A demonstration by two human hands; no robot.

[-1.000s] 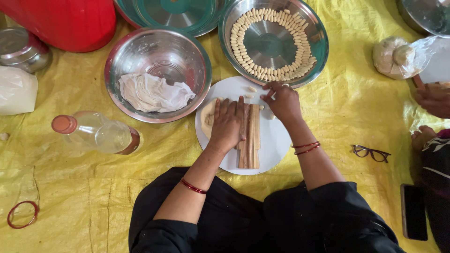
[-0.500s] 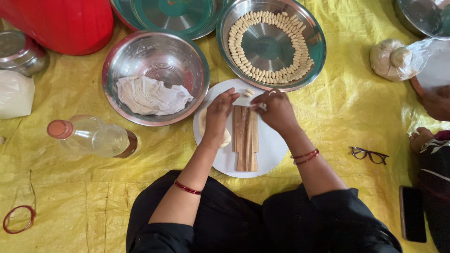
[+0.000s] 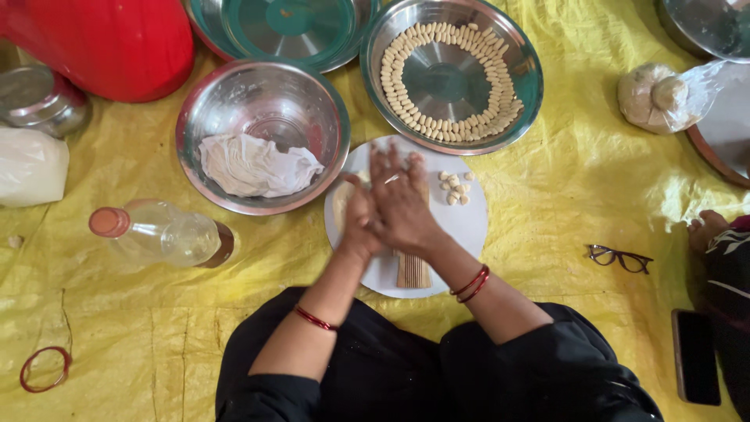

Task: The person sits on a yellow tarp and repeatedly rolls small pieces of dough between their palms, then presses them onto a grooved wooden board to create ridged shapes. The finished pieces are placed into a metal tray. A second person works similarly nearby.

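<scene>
A white round plate lies in front of me with a ridged wooden board on it. My right hand lies flat on the board's upper part, fingers spread and pointing away. Pressed against its left side is my left hand, its fingers tucked under the right hand and hidden. A pale dough lump shows at the left hand's edge. Several small dough pieces sit on the plate right of the board.
Beyond the plate are a steel tray ringed with shaped dough pieces and a steel bowl holding white cloth. A bottle lies at the left, spectacles and a phone at the right. Another person sits at the right edge.
Both hands have come together onto the board, the right one now flat over it. Loose small dough pieces now show on the plate to the board's right.
</scene>
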